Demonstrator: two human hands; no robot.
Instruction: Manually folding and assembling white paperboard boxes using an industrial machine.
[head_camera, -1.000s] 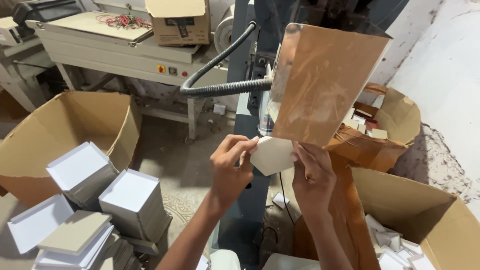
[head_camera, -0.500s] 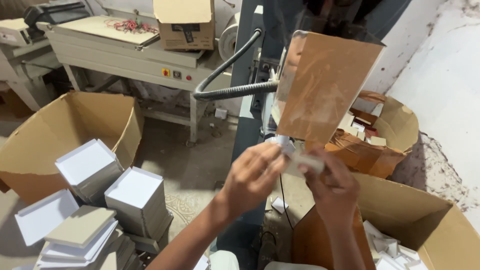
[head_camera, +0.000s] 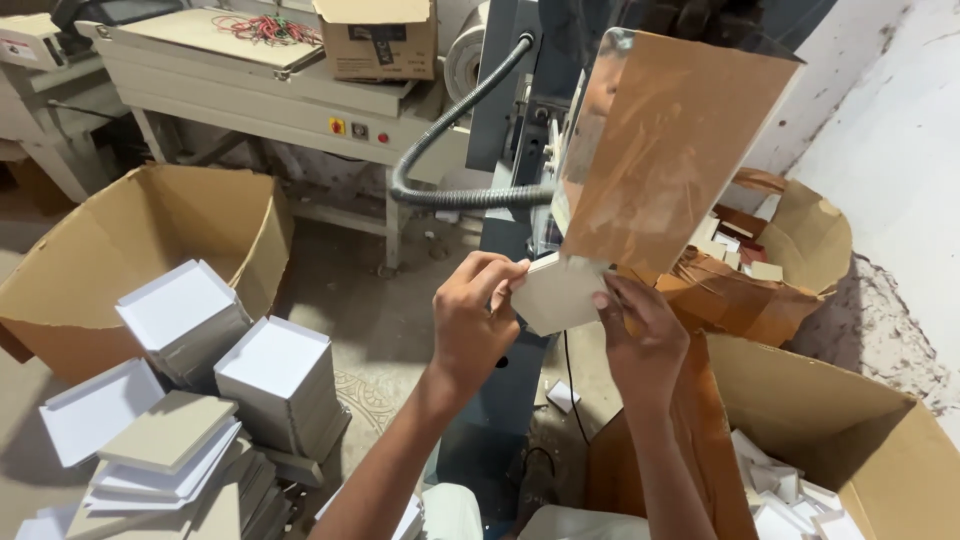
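Note:
A white cardboard piece (head_camera: 555, 293) is held flat between both hands in front of a blue-grey machine (head_camera: 500, 400). My left hand (head_camera: 476, 320) grips its left edge with fingers curled over the top. My right hand (head_camera: 637, 335) pinches its right edge from below. Just above the piece, a clear plastic guard (head_camera: 670, 140) slants over the machine, reflecting brown. The far edge of the piece slips under that guard and is hidden there.
Stacks of white box trays (head_camera: 272, 372) and flat grey boards (head_camera: 165, 432) lie at lower left. An open brown carton (head_camera: 120, 250) stands behind them. Another carton (head_camera: 850, 440) at lower right holds white scraps. A grey hose (head_camera: 450, 190) curves from the machine; a cream bench (head_camera: 270, 90) is behind.
The white piece was gripped low, then turned edge-on between my hands, and is now flat again, raised up against the bottom of the guard.

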